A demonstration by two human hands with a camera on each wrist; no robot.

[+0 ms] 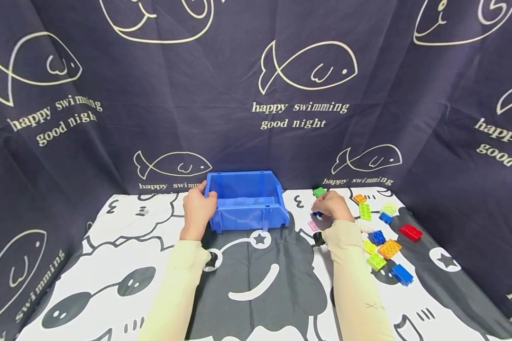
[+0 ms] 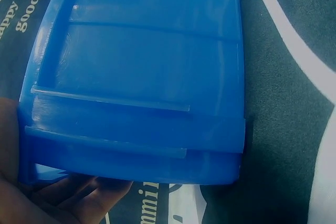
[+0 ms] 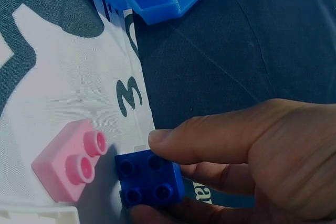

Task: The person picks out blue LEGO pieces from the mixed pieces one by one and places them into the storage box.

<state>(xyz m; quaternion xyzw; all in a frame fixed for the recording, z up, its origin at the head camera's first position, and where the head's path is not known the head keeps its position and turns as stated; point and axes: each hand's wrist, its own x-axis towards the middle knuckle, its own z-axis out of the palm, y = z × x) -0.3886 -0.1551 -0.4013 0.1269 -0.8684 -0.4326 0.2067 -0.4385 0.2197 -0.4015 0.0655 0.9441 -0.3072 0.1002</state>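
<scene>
Navy fish-print fabric (image 1: pixel 222 128) behind cartoon-printed cloth (image 1: pixel 281 279), hands (image 1: pixel 198 208) (image 1: pixel 333 206) in grip on blue bin (image 1: pixel 241 217), left, and blue brick (image 3: pixel 145 178), right

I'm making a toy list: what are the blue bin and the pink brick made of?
Blue bin: probably plastic, fairly glossy; light glints off its ribbed side.
Pink brick: likely hard plastic, smooth; its crisp hollow studs look moulded.

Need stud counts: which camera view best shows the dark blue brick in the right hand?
The right wrist view: the dark blue brick is close up in the right hand, its four-studded face toward the camera. The head view shows it small and partly hidden by that hand; the left wrist view doesn't show it.
</scene>
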